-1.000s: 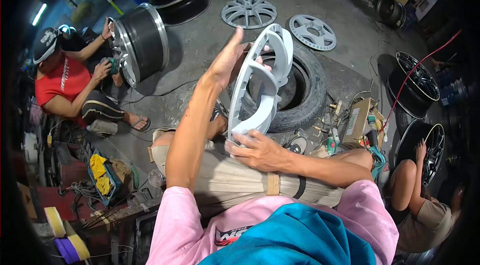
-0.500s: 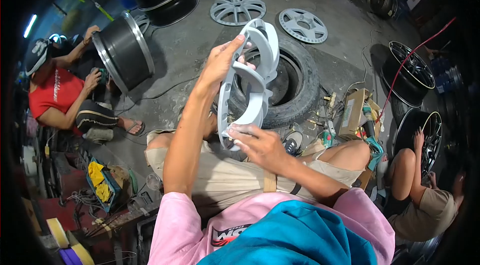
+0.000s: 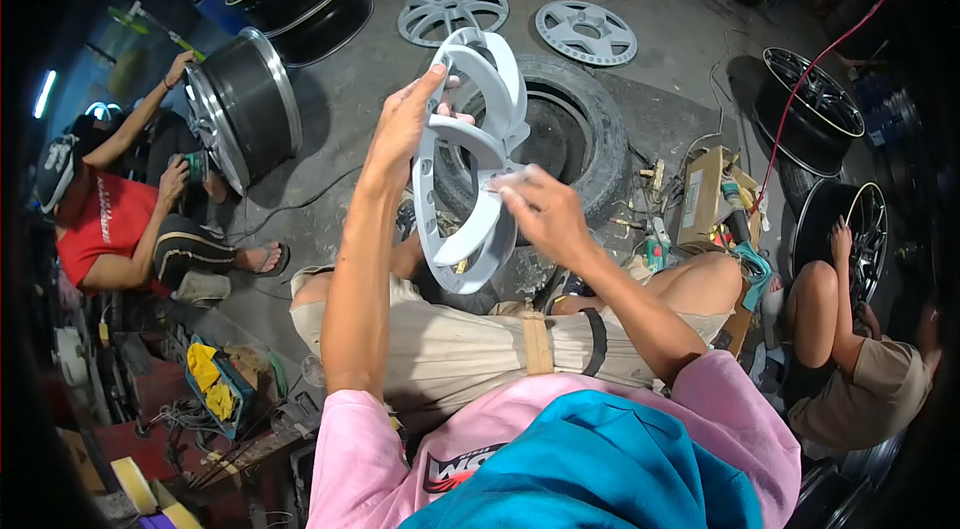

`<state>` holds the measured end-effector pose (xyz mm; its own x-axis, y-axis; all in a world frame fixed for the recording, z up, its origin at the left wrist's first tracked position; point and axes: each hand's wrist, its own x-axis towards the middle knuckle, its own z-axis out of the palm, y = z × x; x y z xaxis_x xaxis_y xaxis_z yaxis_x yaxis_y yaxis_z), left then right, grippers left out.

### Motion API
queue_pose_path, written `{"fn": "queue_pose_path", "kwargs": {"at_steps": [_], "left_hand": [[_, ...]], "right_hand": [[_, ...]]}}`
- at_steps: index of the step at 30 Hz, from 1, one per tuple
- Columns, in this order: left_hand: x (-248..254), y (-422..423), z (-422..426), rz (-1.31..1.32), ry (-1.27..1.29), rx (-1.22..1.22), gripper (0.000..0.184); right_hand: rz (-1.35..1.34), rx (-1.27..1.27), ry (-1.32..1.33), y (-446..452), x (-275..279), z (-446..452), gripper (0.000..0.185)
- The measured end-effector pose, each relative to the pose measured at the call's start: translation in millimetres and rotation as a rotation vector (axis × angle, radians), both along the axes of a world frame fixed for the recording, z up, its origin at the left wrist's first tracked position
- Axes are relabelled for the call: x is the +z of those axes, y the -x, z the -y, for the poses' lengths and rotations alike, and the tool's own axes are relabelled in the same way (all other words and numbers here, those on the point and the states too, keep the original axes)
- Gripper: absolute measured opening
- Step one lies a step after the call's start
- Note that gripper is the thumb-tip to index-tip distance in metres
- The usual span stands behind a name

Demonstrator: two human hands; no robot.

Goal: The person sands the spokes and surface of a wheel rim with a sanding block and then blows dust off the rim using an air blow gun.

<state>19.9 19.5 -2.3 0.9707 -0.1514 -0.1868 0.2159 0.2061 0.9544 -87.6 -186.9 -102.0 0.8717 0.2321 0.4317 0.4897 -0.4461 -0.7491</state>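
A grey wheel face with curved spokes and a row of holes along its rim is held up on edge above my lap. My left hand grips its upper left rim, thumb on the near side and fingers curled through the opening. My right hand has its fingers pinched together against a spoke near the hub; a small pale piece seems to be under the fingertips, too hidden to name. A black tire lies flat on the floor behind the wheel face.
Three grey wheel faces lie on the floor ahead. A person in red handles a wheel barrel at left. Another person's hand touches a black wheel at right. A cardboard box with tools stands by my knee.
My right hand has moved up from the lower rim to a spoke near the hub. The wheel face has turned slightly toward me. The person in red has shifted an arm.
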Motion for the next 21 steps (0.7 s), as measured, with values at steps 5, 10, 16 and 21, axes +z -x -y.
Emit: {"fn": "queue_pose_path", "kwargs": {"at_steps": [5,10,16,21], "left_hand": [[5,5,1,-0.001,0.008,0.000,0.052],[4,24,-5,-0.001,0.027,-0.014,0.048],[2,42,-4,0.019,0.035,-0.031,0.050],[12,69,-5,0.168,-0.245,-0.018,0.041]], "right_hand": [[0.047,0.147,-0.075,48,15,-39,0.022],[-0.111,-0.083,0.097,-6,-31,54,0.022],[-0.556,-0.235,-0.333,-41,-173,73,0.033],[-0.822,-0.149,-0.606,-30,-167,11,0.049]]}}
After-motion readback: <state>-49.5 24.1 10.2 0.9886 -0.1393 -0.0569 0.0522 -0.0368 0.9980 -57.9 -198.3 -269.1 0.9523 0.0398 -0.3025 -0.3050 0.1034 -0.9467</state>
